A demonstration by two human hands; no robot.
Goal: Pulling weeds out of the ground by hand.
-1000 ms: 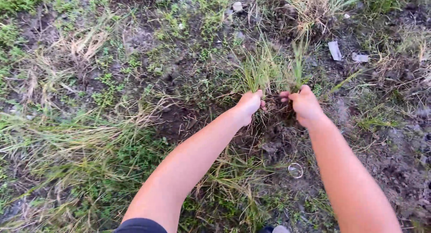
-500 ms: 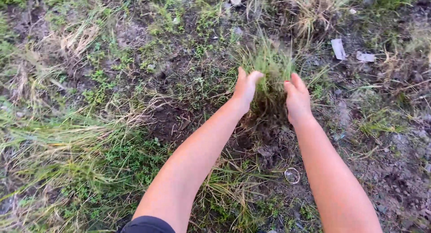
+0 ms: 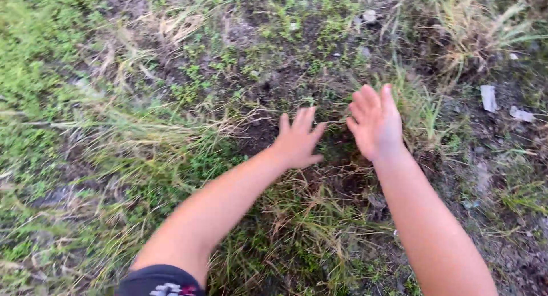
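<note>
Both my arms reach forward over rough ground. My left hand (image 3: 298, 139) is spread flat, fingers apart, over a dark patch of bare soil (image 3: 337, 153) with nothing in it. My right hand (image 3: 375, 122) hovers just right of it, palm down, fingers extended and slightly apart, also holding nothing. A thin green grass tuft (image 3: 419, 110) stands right beside my right hand's fingers. Dry, flattened grass (image 3: 302, 216) lies under my forearms.
Green low weeds (image 3: 34, 68) cover the left side. Two small pale bits of litter (image 3: 489, 97) (image 3: 520, 114) lie on the soil at the right. A dry grass clump (image 3: 474, 28) stands at the upper right. Dark damp earth shows at the right edge.
My hands were closed around a green grass tuft a second ago, then opened beside it. Now both are flat and open, and the view has shifted so they sit lower and more central.
</note>
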